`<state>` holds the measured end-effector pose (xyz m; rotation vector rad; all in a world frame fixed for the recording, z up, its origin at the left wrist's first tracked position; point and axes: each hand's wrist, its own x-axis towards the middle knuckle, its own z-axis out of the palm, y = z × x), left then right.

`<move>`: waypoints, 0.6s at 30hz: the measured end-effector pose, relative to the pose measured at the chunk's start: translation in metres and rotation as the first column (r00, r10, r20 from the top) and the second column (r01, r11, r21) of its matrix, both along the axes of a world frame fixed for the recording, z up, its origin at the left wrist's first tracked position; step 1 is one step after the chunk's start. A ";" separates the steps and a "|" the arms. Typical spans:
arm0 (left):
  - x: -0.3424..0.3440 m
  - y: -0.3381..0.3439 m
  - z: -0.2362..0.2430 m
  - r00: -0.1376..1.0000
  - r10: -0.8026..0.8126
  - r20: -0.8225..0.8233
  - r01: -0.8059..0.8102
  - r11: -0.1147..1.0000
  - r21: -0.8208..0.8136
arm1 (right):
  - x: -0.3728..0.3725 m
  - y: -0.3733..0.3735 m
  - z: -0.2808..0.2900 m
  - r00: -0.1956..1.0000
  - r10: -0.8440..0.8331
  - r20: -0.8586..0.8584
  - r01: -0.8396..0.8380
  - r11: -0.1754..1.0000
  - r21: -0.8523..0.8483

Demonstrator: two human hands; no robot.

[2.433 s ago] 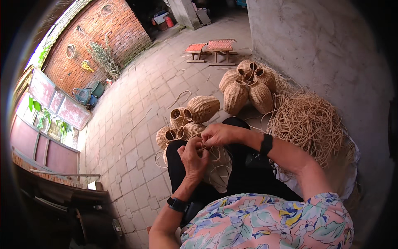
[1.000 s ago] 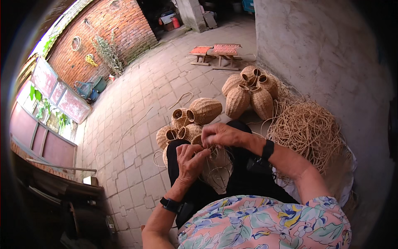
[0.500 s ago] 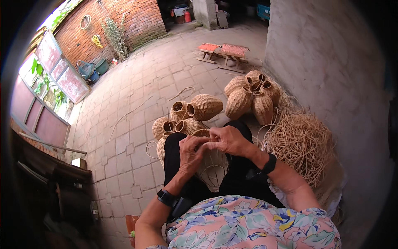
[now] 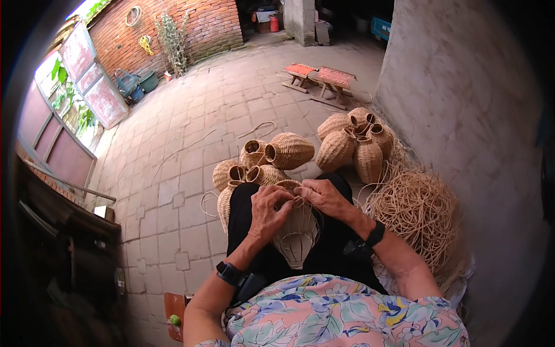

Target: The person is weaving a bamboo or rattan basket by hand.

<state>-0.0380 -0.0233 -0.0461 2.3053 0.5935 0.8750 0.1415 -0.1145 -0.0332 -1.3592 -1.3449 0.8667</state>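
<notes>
Between my knees stands a partly woven basket [image 4: 296,237], a frame of thin ribs with some weaving along its far side. My left hand [image 4: 269,211] is at its left, fingers curled over the edge and thumb bent toward the middle. On the other side my right hand [image 4: 328,199] pinches at the rim, where a pale strand shows by the fingertips. The fingers hide much of the rim. Just beyond my left knee lies a cluster of finished woven baskets [image 4: 291,151], their round mouths facing inward. A second cluster of baskets [image 4: 368,159] sits beyond my right knee.
To my right, a big heap of loose wicker strands [image 4: 417,205] lies against the grey wall [image 4: 457,87]. Two low stools [image 4: 335,78] with red woven seats stand farther off. Loose strands lie on the paved floor [image 4: 179,199]. A reddish-brown seat edge [image 4: 174,303] shows at lower left.
My hands have drawn apart, opening a gap over the rim and showing more of the ribs. The whole view has shifted slightly; both basket clusters stay in place.
</notes>
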 end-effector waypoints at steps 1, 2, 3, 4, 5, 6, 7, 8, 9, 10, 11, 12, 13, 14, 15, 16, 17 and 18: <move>0.000 0.000 0.000 1.000 -0.001 -0.001 0.001 1.000 -0.016 | 0.001 -0.001 0.002 1.000 0.001 0.002 -0.002 1.000 0.024; 0.001 0.000 0.000 1.000 -0.003 0.023 0.004 0.999 -0.033 | 0.003 -0.001 0.003 0.994 0.031 0.102 -0.027 0.999 -0.046; 0.001 -0.001 0.000 0.999 0.001 0.036 0.000 0.999 -0.037 | 0.003 -0.001 0.005 0.976 0.049 0.214 -0.018 0.990 -0.143; 0.002 -0.001 0.000 0.999 -0.006 0.046 0.008 0.999 -0.049 | 0.003 -0.001 0.005 0.978 0.067 0.198 -0.044 0.992 -0.118; 0.002 -0.002 0.000 0.999 -0.004 0.054 0.006 0.999 -0.051 | 0.002 -0.001 0.006 0.976 0.055 0.211 -0.039 0.996 -0.078; 0.002 -0.002 0.000 0.999 0.002 0.053 0.000 0.999 -0.038 | 0.001 -0.001 0.006 0.976 0.050 0.211 -0.034 0.996 -0.080; 0.003 -0.003 0.000 0.998 0.000 0.064 0.004 0.999 -0.052 | 0.001 -0.002 0.005 0.973 0.043 0.226 -0.035 0.999 -0.038; 0.002 -0.003 0.000 0.998 -0.007 0.065 0.010 0.999 -0.048 | 0.000 -0.002 0.004 0.977 0.020 0.211 -0.013 0.999 -0.037; 0.002 -0.003 0.000 0.999 -0.005 0.053 0.007 0.999 -0.037 | -0.001 -0.002 0.004 0.982 -0.004 0.188 0.016 0.998 -0.062; 0.002 -0.003 0.000 0.998 -0.011 0.066 0.014 0.999 -0.045 | -0.001 -0.002 0.003 0.981 0.000 0.196 0.007 0.999 -0.037; 0.002 -0.003 0.000 0.997 -0.011 0.071 0.014 0.999 -0.036 | -0.001 -0.002 0.002 0.982 -0.004 0.189 0.010 0.999 -0.031; 0.002 -0.003 -0.001 0.998 -0.005 0.067 0.006 1.000 -0.013 | -0.001 -0.003 0.001 0.984 -0.013 0.177 0.022 0.999 -0.048; 0.002 -0.003 -0.001 0.997 -0.012 0.076 0.014 0.999 -0.029 | 0.000 -0.003 0.001 0.983 -0.007 0.183 0.013 1.000 -0.027; 0.002 -0.003 -0.002 0.997 -0.010 0.075 0.013 0.999 -0.036 | 0.001 -0.003 0.000 0.990 0.009 0.142 -0.005 1.000 -0.029; 0.002 -0.003 -0.002 0.998 -0.002 0.065 0.004 1.000 -0.028 | 0.002 -0.003 0.000 0.996 0.021 0.082 -0.016 0.998 -0.067; 0.002 -0.003 -0.003 0.997 -0.008 0.077 0.012 0.999 -0.042 | 0.003 -0.003 0.001 0.994 0.026 0.103 -0.023 0.999 -0.029; 0.002 -0.003 -0.003 0.996 -0.013 0.083 0.017 0.999 -0.040 | 0.003 -0.004 0.001 0.998 0.049 0.027 -0.046 0.994 -0.100; 0.002 -0.003 -0.003 0.997 -0.013 0.081 0.015 0.999 -0.028 | 0.003 -0.004 0.001 0.997 0.047 -0.061 -0.059 0.978 -0.202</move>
